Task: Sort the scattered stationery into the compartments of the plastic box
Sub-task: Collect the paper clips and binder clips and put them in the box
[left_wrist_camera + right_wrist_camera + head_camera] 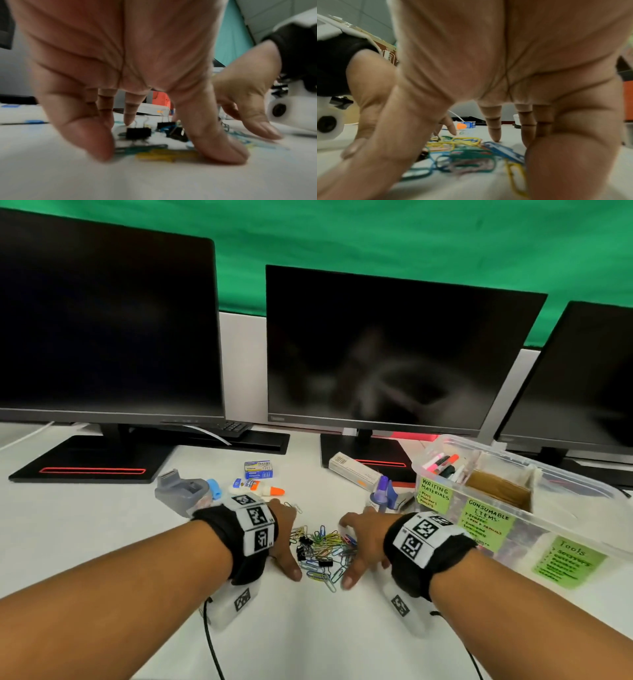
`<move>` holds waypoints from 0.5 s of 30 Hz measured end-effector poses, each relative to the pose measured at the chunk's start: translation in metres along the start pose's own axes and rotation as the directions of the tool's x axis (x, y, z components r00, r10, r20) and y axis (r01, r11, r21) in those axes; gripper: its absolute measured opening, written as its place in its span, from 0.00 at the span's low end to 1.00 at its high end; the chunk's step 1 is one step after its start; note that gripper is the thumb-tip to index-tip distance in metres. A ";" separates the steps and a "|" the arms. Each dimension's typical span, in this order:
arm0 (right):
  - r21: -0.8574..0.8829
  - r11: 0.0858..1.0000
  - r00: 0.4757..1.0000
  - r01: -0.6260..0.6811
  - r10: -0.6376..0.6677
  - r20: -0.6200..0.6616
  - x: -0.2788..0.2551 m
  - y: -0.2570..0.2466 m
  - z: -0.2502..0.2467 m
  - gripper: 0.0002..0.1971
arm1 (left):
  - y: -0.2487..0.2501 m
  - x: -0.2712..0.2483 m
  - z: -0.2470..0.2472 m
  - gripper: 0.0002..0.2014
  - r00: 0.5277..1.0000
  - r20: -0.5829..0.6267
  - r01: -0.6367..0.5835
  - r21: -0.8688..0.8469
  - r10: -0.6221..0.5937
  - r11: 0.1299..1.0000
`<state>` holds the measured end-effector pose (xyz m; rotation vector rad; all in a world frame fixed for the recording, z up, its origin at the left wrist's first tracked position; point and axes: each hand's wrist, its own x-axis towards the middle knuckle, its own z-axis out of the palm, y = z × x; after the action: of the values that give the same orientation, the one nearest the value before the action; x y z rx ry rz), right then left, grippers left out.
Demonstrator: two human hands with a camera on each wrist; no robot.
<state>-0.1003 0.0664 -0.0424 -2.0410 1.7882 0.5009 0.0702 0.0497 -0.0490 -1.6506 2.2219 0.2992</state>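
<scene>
A heap of coloured paper clips and black binder clips (320, 553) lies on the white table between my hands. My left hand (289, 539) stands at the heap's left edge, fingers spread with their tips on the table. My right hand (361, 546) mirrors it at the right edge. Neither hand holds anything. In the left wrist view, black binder clips (138, 133) sit beyond my left hand (161, 148). In the right wrist view, paper clips (467, 155) lie under my right hand (488, 148). The clear plastic box (520, 470), with green labels, stands at the right; markers (442, 463) fill its far-left compartment.
Behind the heap lie a glue bottle (260, 489), a blue staples box (258, 469), a grey stapler-like tool (180, 489), a long white carton (352, 470) and a purple-capped item (382, 491). Three dark monitors on black stands (89, 460) line the back.
</scene>
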 end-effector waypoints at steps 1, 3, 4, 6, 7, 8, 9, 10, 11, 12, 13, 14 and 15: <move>0.006 1.000 1.000 0.010 -0.010 -0.017 0.002 -0.005 0.001 0.53 | 0.004 0.003 0.003 0.48 1.000 -0.026 -0.016 0.019 0.017 1.000; 0.012 0.999 0.999 0.032 -0.032 -0.042 0.004 -0.014 0.000 0.49 | 0.014 0.007 0.006 0.49 0.998 -0.050 -0.032 0.009 0.032 0.999; 0.021 0.999 0.998 0.042 -0.041 -0.047 0.005 -0.017 -0.001 0.47 | 0.018 0.008 0.005 0.47 0.997 -0.060 -0.041 -0.009 0.040 0.999; 0.054 0.997 0.997 0.062 -0.059 -0.054 0.006 -0.020 -0.003 0.41 | 0.023 0.010 0.002 0.42 0.995 -0.082 -0.065 -0.050 0.061 0.997; 0.078 0.994 0.996 0.076 -0.072 -0.059 0.007 -0.020 -0.004 0.38 | 0.023 0.012 0.001 0.38 0.994 -0.090 -0.073 -0.073 0.066 0.995; 0.107 0.990 0.995 0.088 -0.081 -0.065 0.008 -0.020 -0.004 0.34 | 0.024 0.014 0.001 0.35 0.994 -0.092 -0.073 -0.094 0.064 0.993; 0.131 0.987 0.994 0.096 -0.087 -0.073 0.008 -0.020 -0.004 0.31 | 0.024 0.015 0.001 0.31 0.993 -0.097 -0.075 -0.108 0.065 0.991; 0.144 0.984 0.993 0.101 -0.090 -0.082 0.008 -0.019 -0.003 0.28 | 0.024 0.016 0.001 0.29 0.992 -0.109 -0.081 -0.113 0.069 0.990; 0.144 0.984 0.992 0.100 -0.088 -0.089 0.009 -0.019 -0.003 0.25 | 0.025 0.016 0.002 0.26 0.989 -0.125 -0.091 -0.111 0.077 0.990; 0.138 0.986 0.992 0.098 -0.085 -0.097 0.009 -0.019 -0.002 0.23 | 0.027 0.017 0.003 0.25 0.986 -0.141 -0.101 -0.103 0.086 0.990; 0.133 0.986 0.991 0.096 -0.082 -0.105 0.009 -0.019 -0.001 0.22 | 0.029 0.017 0.004 0.23 0.983 -0.154 -0.112 -0.091 0.097 0.990; 0.128 0.987 0.990 0.096 -0.082 -0.113 0.009 -0.020 0.000 0.20 | 0.031 0.018 0.005 0.22 0.980 -0.166 -0.120 -0.077 0.106 0.990; 0.123 0.988 0.989 0.096 -0.081 -0.122 0.010 -0.020 0.000 0.20 | 0.033 0.018 0.005 0.21 0.978 -0.176 -0.127 -0.062 0.114 0.990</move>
<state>-0.0790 0.0601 -0.0467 -2.0868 1.7364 0.2388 0.0346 0.0451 -0.0621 -1.6366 2.4725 0.2813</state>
